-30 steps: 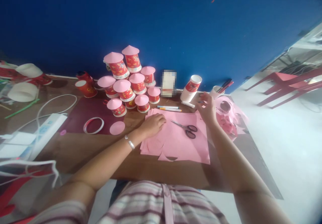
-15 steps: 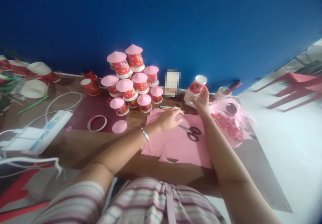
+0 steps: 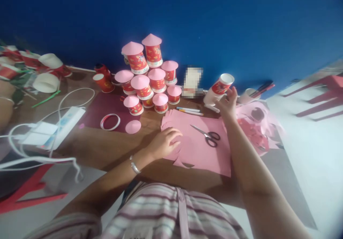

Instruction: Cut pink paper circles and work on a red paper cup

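Observation:
My left hand (image 3: 165, 143), a bracelet on its wrist, hovers above the left part of the pink paper sheets (image 3: 200, 153) with fingers loosely stretched and nothing in them. Scissors (image 3: 210, 136) with dark handles lie closed on those sheets. Beside a red-and-white paper cup (image 3: 222, 86) at the back right is my right hand (image 3: 228, 103), its fingers apart; whether it touches the cup is unclear. White cups (image 3: 210, 98) sit below the red one, partly hidden by the hand.
Several red cups with pink cone tops (image 3: 140, 82) stand left of centre. A ring (image 3: 110, 122), a pink disc (image 3: 133, 126) and pens (image 3: 190, 111) lie nearby. Pink scraps (image 3: 254, 124) lie right, a power strip (image 3: 65, 128) left. A blue wall (image 3: 171, 17) borders the back.
My left hand has drawn back toward me and to the left, uncovering the pens and scissors tips. The right hand's fingers have come away from the red cup's side. The view has shifted slightly.

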`<state>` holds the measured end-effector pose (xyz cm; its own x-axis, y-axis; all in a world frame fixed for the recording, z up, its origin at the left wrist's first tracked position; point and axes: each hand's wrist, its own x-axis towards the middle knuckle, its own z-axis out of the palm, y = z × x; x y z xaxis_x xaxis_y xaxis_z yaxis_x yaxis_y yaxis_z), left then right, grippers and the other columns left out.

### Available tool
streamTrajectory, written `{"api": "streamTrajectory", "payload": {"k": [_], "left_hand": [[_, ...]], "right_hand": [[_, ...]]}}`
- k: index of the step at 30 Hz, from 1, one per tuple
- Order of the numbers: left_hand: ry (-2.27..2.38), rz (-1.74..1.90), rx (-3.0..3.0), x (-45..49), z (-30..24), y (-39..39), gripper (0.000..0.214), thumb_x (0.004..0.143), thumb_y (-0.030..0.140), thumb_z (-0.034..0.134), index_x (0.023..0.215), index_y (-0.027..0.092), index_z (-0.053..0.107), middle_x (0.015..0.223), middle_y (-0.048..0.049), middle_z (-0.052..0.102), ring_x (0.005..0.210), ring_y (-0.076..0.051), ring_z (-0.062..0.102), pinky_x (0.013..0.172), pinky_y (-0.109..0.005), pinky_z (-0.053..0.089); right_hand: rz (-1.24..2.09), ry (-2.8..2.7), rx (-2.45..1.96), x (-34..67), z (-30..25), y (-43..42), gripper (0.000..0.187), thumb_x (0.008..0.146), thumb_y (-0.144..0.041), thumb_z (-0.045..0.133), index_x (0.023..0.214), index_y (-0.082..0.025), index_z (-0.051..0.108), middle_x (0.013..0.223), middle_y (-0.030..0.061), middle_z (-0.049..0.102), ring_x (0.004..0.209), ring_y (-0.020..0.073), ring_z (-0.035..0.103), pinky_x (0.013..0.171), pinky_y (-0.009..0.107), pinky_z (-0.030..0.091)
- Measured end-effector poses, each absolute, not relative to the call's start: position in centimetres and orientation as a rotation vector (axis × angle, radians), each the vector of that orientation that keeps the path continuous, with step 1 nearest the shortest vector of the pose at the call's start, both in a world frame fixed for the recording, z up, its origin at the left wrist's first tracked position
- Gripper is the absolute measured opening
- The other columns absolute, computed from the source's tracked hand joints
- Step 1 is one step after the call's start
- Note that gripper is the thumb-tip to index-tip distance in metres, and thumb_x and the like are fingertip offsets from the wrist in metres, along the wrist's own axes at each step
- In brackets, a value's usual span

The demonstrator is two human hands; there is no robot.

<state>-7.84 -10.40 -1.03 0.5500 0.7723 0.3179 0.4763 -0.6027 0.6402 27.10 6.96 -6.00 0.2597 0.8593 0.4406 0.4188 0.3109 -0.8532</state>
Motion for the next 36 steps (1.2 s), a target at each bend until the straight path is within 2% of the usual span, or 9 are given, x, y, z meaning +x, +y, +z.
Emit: {"api": "streamTrajectory", "payload": {"k": [4,7,12,16,19,24,28,32,36], "left_hand": [[0.929,0.985,2.221,-5.3,0.5,-7.2,0.040,0.095,0.021,0.071,0.132,0.024,0.058,0.132,-0.0108,0.070,0.127,-0.025,0.068,0.112,-0.047,0.058],[0.918,1.075,2.051,-2.1,1.4,-3.1,0.056,0.089,0.024,0.078,0.140,0.022,0.054,0.136,-0.0136,0.068,0.125,-0.026,0.069,0.109,-0.046,0.060],[0.966,1.081,1.857,3.7,2.3,5.1,0.080,0.078,0.029,0.087,0.146,0.020,0.047,0.156,-0.0228,0.054,0.143,-0.038,0.057,0.115,-0.059,0.052],[0.915,1.047,1.824,7.4,3.4,9.1,0.087,0.075,0.030,0.089,0.149,0.016,0.044,0.163,-0.0243,0.047,0.152,-0.038,0.047,0.125,-0.054,0.041],[0.875,1.066,1.789,9.0,3.8,10.4,0.082,0.075,0.026,0.089,0.145,0.015,0.047,0.157,-0.0223,0.054,0.147,-0.034,0.053,0.124,-0.047,0.042],[0.893,1.038,1.729,10.0,3.3,11.0,0.050,0.086,0.034,0.081,0.127,0.017,0.057,0.135,-0.0166,0.071,0.124,-0.028,0.069,0.109,-0.044,0.052],[0.946,1.016,1.716,10.0,3.0,11.2,0.051,0.084,0.036,0.083,0.124,0.017,0.057,0.132,-0.0156,0.072,0.120,-0.028,0.069,0.105,-0.042,0.053],[1.000,0.977,1.747,10.4,3.3,11.4,0.057,0.079,0.030,0.086,0.126,0.018,0.055,0.132,-0.0135,0.072,0.119,-0.027,0.069,0.103,-0.041,0.053],[1.021,0.966,1.805,11.0,3.9,11.4,0.046,0.082,0.031,0.085,0.116,0.018,0.058,0.125,-0.0123,0.073,0.113,-0.027,0.070,0.098,-0.040,0.054]], "right_hand": [[0.593,-1.424,-1.230,25.8,-4.9,8.0,0.111,0.079,-0.061,0.078,0.167,-0.032,0.016,0.161,0.0161,0.046,0.136,0.0358,0.060,0.106,0.057,0.056],[0.634,-1.418,-1.208,25.6,-4.7,8.1,0.109,0.081,-0.063,0.077,0.167,-0.031,0.017,0.162,0.0152,0.046,0.139,0.0349,0.059,0.112,0.056,0.054],[0.780,-1.336,-1.123,26.3,-5.2,7.5,0.105,0.079,-0.055,0.082,0.164,-0.028,0.026,0.165,0.0156,0.046,0.148,0.0346,0.054,0.120,0.057,0.047],[0.830,-1.258,-1.075,26.3,-5.3,7.1,0.095,0.081,-0.054,0.081,0.160,-0.027,0.035,0.161,0.0142,0.053,0.149,0.0340,0.053,0.123,0.058,0.045],[0.839,-1.274,-1.051,25.9,-5.2,6.9,0.088,0.085,-0.055,0.076,0.159,-0.029,0.038,0.161,0.0112,0.054,0.150,0.0332,0.053,0.123,0.059,0.045],[0.889,-1.190,-1.018,25.6,-5.0,6.8,0.083,0.080,-0.050,0.081,0.154,-0.033,0.047,0.155,0.0066,0.060,0.147,0.0325,0.055,0.124,0.058,0.044],[0.921,-1.182,-1.010,25.6,-5.0,6.9,0.081,0.079,-0.048,0.081,0.152,-0.033,0.050,0.152,0.0061,0.063,0.145,0.0334,0.057,0.124,0.058,0.045],[0.941,-1.171,-1.010,25.6,-5.1,7.1,0.078,0.078,-0.047,0.081,0.149,-0.032,0.052,0.148,0.0055,0.065,0.142,0.0327,0.058,0.123,0.056,0.046],[0.969,-1.104,-1.016,25.6,-5.0,7.3,0.074,0.076,-0.042,0.082,0.144,-0.031,0.054,0.142,0.0055,0.069,0.137,0.0317,0.063,0.121,0.054,0.048]]}}
